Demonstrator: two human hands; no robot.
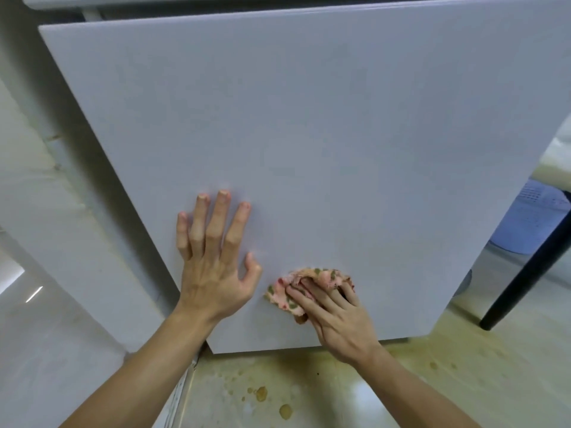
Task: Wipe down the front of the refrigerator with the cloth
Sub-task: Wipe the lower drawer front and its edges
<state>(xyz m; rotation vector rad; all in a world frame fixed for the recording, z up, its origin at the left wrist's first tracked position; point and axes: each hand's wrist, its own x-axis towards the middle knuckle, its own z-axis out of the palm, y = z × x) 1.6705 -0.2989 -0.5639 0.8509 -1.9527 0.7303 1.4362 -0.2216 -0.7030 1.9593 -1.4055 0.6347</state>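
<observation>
The white refrigerator door (309,118) fills most of the view, seen from close up and above. My left hand (213,264) lies flat on the lower part of the door with its fingers spread and straight. Just to its right, my right hand (336,316) presses a bunched pink cloth with green spots (312,281) against the door near the bottom edge. The fingers of that hand lie over the cloth and are slightly bent. Part of the cloth is hidden under them.
A stained yellowish floor (309,393) runs below the door. A black table leg (525,273) stands at the right, with a pale blue container (531,220) behind it. A white wall or cabinet side (46,211) flanks the refrigerator on the left.
</observation>
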